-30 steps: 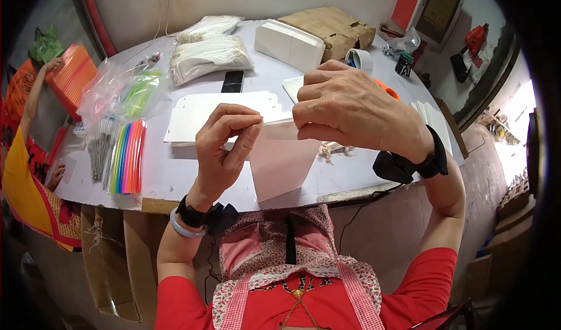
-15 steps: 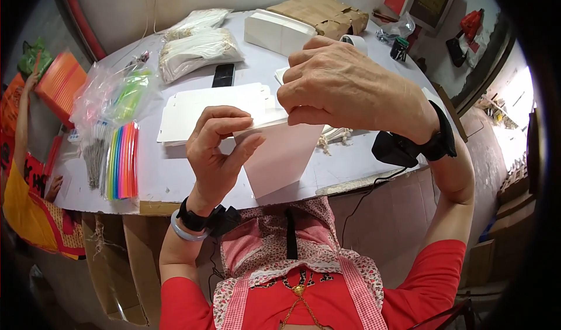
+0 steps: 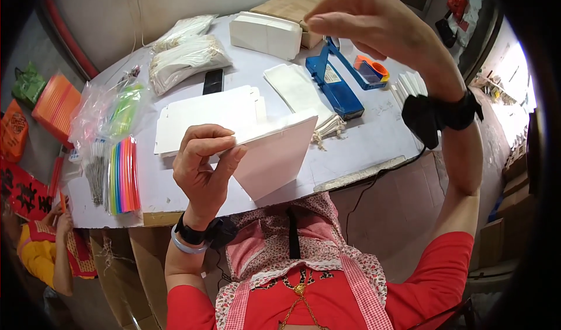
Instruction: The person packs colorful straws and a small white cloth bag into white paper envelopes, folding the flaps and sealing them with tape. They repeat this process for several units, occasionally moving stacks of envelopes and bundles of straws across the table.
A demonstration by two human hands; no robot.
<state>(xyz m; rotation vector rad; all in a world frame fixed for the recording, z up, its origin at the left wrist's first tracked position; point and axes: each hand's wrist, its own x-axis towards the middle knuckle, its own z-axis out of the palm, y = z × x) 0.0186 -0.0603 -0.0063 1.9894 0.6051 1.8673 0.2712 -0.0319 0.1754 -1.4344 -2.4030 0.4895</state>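
the left hand covers one corner of the pale pink paper bag, whose lower tip hides the table edge, and the flat white cardboard sheets lie partly behind both.

Pale pink folded paper bag, tilted, pinched at its corner.

A red short-sleeved top is worn under a pink checked apron with tiny flowers. Below the fingers of the left hand, a black watch and pale bangle are worn. A black band is seen below the right hand.
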